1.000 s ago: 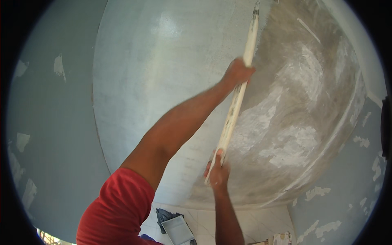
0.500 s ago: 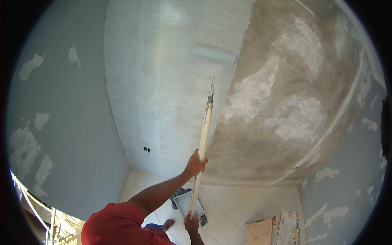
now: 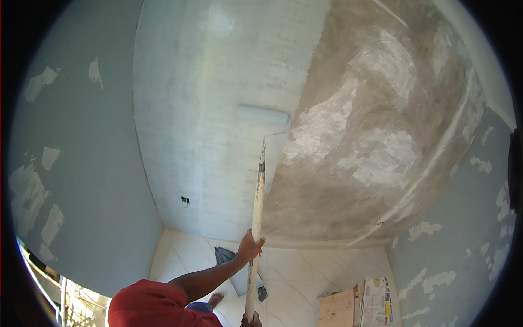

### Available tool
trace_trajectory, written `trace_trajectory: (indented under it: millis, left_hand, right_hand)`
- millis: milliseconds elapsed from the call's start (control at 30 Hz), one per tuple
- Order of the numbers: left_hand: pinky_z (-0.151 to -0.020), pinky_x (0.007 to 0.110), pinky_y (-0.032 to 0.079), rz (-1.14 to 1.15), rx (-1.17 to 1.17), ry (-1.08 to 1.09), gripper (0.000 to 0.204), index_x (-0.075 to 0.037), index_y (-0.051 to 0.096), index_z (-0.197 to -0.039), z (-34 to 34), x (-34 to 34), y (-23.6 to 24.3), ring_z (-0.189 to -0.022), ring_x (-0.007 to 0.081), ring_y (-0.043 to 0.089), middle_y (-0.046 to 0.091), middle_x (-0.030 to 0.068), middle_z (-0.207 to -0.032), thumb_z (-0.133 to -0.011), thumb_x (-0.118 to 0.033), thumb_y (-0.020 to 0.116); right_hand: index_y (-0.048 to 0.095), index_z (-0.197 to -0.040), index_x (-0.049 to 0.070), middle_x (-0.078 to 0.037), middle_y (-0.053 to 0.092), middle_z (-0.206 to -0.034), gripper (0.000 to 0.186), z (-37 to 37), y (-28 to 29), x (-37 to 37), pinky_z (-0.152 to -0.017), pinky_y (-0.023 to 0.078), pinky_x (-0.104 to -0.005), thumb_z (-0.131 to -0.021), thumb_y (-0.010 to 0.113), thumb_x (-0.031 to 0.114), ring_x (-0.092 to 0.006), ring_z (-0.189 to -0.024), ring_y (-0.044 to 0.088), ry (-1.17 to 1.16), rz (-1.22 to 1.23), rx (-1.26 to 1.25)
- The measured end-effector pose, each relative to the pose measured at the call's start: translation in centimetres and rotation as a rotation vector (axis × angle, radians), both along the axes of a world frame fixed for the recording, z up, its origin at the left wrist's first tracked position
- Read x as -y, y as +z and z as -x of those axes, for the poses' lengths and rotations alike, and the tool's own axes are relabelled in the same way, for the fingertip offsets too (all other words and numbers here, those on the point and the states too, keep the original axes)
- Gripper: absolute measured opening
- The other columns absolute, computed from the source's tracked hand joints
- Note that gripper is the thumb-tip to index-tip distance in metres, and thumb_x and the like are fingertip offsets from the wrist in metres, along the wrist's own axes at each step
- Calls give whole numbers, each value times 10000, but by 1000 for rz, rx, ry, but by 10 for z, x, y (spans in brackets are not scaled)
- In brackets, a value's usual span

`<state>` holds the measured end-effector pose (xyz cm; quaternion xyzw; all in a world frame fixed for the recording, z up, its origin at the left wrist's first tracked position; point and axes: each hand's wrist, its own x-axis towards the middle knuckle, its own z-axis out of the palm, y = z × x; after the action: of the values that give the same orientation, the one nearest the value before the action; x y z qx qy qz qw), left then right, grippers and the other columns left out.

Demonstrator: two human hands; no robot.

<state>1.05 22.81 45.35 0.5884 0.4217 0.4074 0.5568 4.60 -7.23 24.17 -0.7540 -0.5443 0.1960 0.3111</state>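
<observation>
My left hand (image 3: 250, 246) is closed round the middle of a long pale pole (image 3: 258, 199). Lower down, at the picture's bottom edge, my right hand (image 3: 251, 320) grips the same pole and shows only in part. At the pole's far end a wire frame carries a paint roller (image 3: 264, 114), its sleeve lying against the wall. To the left the wall (image 3: 180, 109) is coated pale blue-white; to the right stands a bare brown plaster surface (image 3: 305, 201) with whitish patches. The roller is close to the border between them.
On the tiled floor (image 3: 294, 278) a paint tray (image 3: 239, 283) sits beside dark plastic, partly behind my arm and pole. A wooden board (image 3: 336, 310) and newspapers (image 3: 376, 302) lie at the right. Grey side walls with white patches flank me. A socket box (image 3: 185, 200) sits low on the wall.
The roller has moved down the wall, and both hands have come lower and nearer with the pole. The view has shifted slightly.
</observation>
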Motion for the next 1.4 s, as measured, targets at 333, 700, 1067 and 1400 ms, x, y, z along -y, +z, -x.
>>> trace_trajectory:
  millis: [333, 700, 1067, 1400]
  left_hand:
    - [-1088, 508, 376, -984, -42, 61, 841, -16, 211, -1509, 30, -27, 148, -1444, 453, 171, 58, 282, -1552, -877, -255, 713]
    - [-783, 445, 579, -1289, -94, 116, 525, -24, 488, -1347, -32, -187, 309, -1113, 431, 595, 28, 204, -1600, -836, 55, 571]
    - [-881, 468, 542, -1345, -190, 315, 563, -83, 486, -1382, -74, -275, 623, -986, 419, 660, 24, 147, -1619, -824, -21, 531]
    - [-981, 452, 495, -1412, -204, 333, 631, -122, 460, -1432, -74, -262, 691, -1105, 452, 601, 31, 171, -1614, -807, -72, 534]
  right_hand:
    - [429, -1365, -28, -328, 385, -1434, 468, -12, 94, -150, -1064, 371, -594, -1028, 346, 285, -564, -1307, 380, 160, -352, 389]
    - [451, -1053, 19, -46, 501, -640, 486, -55, 387, -400, -386, 415, -275, -1005, 441, 503, -128, -430, 489, 83, -545, -743]
    - [559, -1126, 41, -26, 494, -663, 580, -94, 709, -499, -392, 410, -294, -974, 445, 589, -125, -458, 468, 103, -719, -574]
    - [533, -1145, 38, -23, 477, -664, 585, -85, 774, -452, -430, 405, -297, -979, 430, 589, -120, -475, 449, 110, -699, -523]
